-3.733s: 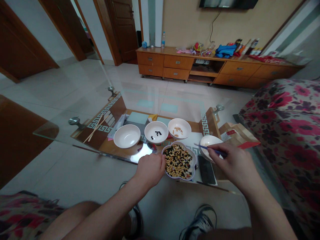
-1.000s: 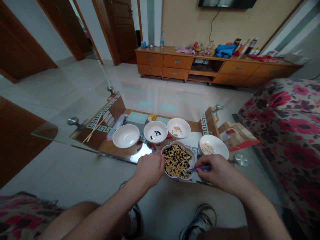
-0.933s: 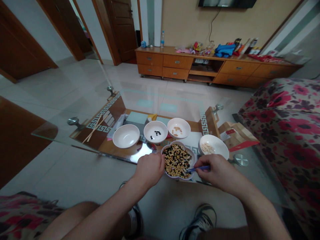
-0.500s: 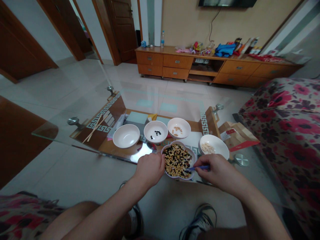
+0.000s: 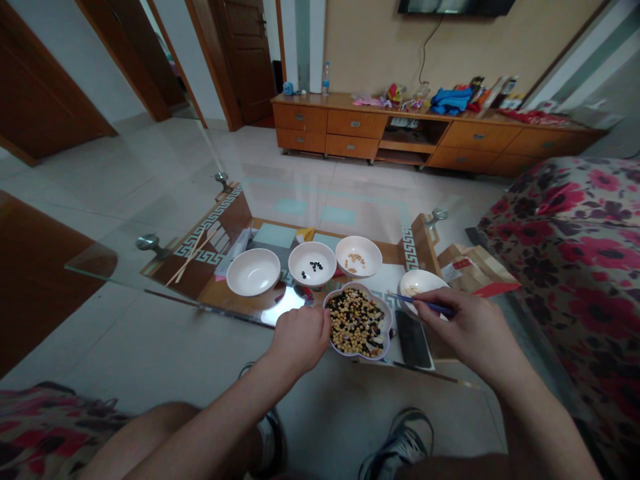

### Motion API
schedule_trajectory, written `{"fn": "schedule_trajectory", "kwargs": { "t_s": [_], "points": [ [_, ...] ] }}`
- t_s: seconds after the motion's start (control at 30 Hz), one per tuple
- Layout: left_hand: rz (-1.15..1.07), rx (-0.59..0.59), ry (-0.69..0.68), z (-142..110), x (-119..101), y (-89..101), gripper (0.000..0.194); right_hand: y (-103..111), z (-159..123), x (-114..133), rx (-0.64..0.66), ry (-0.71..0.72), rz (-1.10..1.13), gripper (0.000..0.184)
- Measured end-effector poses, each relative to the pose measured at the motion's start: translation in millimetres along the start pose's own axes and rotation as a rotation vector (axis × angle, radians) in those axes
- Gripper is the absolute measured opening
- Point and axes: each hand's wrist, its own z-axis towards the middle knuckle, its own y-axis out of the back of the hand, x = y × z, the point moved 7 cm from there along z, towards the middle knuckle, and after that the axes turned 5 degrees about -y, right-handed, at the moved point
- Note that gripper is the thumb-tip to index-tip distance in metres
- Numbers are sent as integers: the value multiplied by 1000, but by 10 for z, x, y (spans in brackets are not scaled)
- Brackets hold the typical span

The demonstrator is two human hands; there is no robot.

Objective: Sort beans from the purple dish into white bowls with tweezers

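My left hand [image 5: 300, 341] rests curled against the left rim of a lilac-edged, flower-shaped bowl [image 5: 357, 322] heaped with mixed yellow and dark beans. My right hand [image 5: 473, 328] pinches a slim blue picking tool [image 5: 423, 304], whose tip reaches over a white bowl [image 5: 417, 282] of pale seeds. That hand hides the bowl's near side. Farther back stand a white bowl of black beans [image 5: 313, 263], a white bowl of pale yellow beans [image 5: 359, 257], and an empty-looking white bowl [image 5: 253, 272].
The bowls stand on a glass-topped table [image 5: 150, 263] with a patterned lower shelf. A black phone [image 5: 413, 340] lies by the flower-shaped bowl. A paper bag [image 5: 473, 265] sits at the right, beside a floral sofa [image 5: 565, 267]. Wooden chopsticks [image 5: 190, 265] lie at the left.
My right hand has moved away from the flower-shaped bowl, up and right, carrying the blue tool over the right white bowl. My left hand has stayed in place.
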Motion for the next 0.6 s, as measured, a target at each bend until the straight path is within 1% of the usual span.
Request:
{"fn": "schedule_trajectory", "kwargs": {
  "t_s": [0.07,0.13,0.27,0.37,0.6],
  "points": [
    [-8,4,2,1,2,-4,57,113,5,-102,-101,-62,-84,33],
    [-16,12,5,2,4,-12,57,196,-2,-204,-166,-147,-196,35],
    [-11,16,4,4,1,-16,56,254,-31,-340,-176,-284,-344,38],
    [-1,6,8,4,2,-12,56,269,-48,-370,-190,-316,-351,36],
    [6,-8,-5,3,2,-7,57,293,-57,-347,-241,-301,-349,36]
  ]
}}
